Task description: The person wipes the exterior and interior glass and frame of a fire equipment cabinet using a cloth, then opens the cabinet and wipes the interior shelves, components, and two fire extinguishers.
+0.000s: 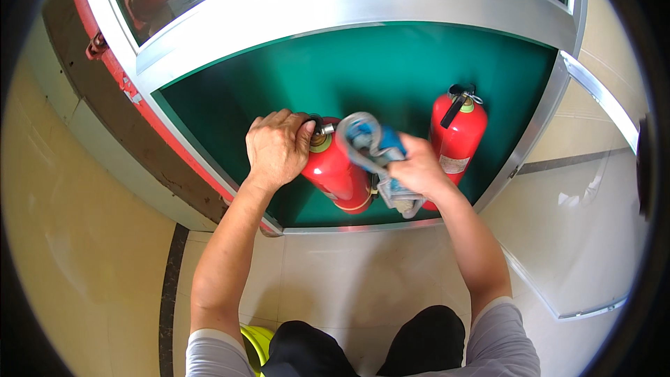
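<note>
Inside a green-backed cabinet, two red fire extinguishers stand. My left hand is closed around the top of the left fire extinguisher, which leans a little. A bunched blue and grey cloth is gripped in my right hand, against or just beside that cylinder's right side; the cloth is blurred by motion. Farther right is the other fire extinguisher, with a black handle and a pale label, partly hidden behind my right hand and the cloth.
A glass door with a metal frame hangs open at the right. At the lower left, a yellow-green bucket stands beside my leg on the tiled floor. Along the left runs a red post next to a yellowish wall.
</note>
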A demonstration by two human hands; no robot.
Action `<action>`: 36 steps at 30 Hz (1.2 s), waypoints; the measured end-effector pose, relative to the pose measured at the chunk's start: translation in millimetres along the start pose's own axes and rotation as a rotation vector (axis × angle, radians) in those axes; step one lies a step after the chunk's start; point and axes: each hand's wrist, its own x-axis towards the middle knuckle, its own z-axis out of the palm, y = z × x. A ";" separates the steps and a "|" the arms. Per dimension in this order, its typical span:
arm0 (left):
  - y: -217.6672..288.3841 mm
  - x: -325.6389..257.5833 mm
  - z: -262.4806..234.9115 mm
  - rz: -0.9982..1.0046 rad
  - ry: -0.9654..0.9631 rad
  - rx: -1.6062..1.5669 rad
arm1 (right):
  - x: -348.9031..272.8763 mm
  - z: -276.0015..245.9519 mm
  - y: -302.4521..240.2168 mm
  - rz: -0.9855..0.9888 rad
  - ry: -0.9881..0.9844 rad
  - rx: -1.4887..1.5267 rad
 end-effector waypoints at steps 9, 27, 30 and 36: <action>0.3 -15.4 -16.8 0.035 0.020 -0.088 | 10.3 21.5 -17.7 -0.243 0.154 0.422; -8.2 -42.6 -31.6 0.111 0.038 -0.151 | 12.4 62.4 -83.5 -0.784 0.071 -1.014; -9.7 -46.4 -32.4 0.107 0.092 -0.151 | 13.6 50.1 -73.3 -0.786 -0.005 -0.865; -15.9 -51.8 -35.9 0.091 0.099 -0.218 | 0.2 43.7 4.9 -0.423 -0.043 -0.146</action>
